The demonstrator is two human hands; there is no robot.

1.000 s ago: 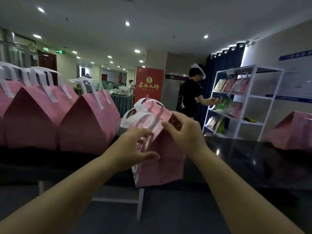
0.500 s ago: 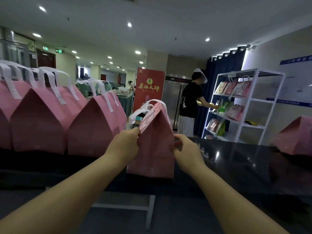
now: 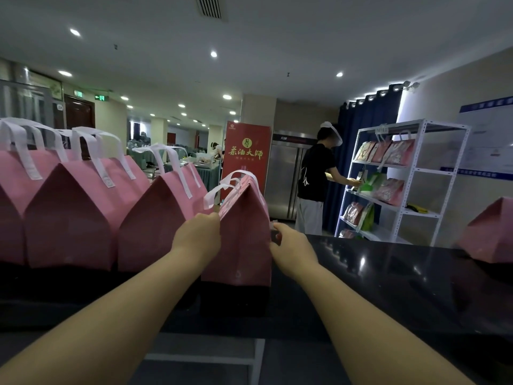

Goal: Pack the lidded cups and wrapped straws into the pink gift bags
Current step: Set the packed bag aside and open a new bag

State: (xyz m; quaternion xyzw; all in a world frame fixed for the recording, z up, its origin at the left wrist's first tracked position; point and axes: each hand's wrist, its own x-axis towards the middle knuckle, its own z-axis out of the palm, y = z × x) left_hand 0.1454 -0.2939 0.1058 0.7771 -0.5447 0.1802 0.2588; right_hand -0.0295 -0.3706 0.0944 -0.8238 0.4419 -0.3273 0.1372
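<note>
A pink gift bag (image 3: pixel 244 232) with white handles stands upright on the black table (image 3: pixel 388 276), its narrow side facing me. My left hand (image 3: pixel 198 236) grips its left edge. My right hand (image 3: pixel 291 243) holds its right edge. The bag's top is folded to a peak, so nothing inside shows. No cups or straws are visible. Three more pink gift bags (image 3: pixel 155 220) stand in a row to its left, touching side by side.
Another pink bag (image 3: pixel 488 232) sits at the table's right end. Behind the table a person in a black shirt (image 3: pixel 316 184) reaches into a white shelf rack (image 3: pixel 394 184) of packages. A red banner (image 3: pixel 248 157) stands at the back.
The bag was tilted and held above the table edge; it now stands upright on the table at the end of the row, with my hands moved to its two sides.
</note>
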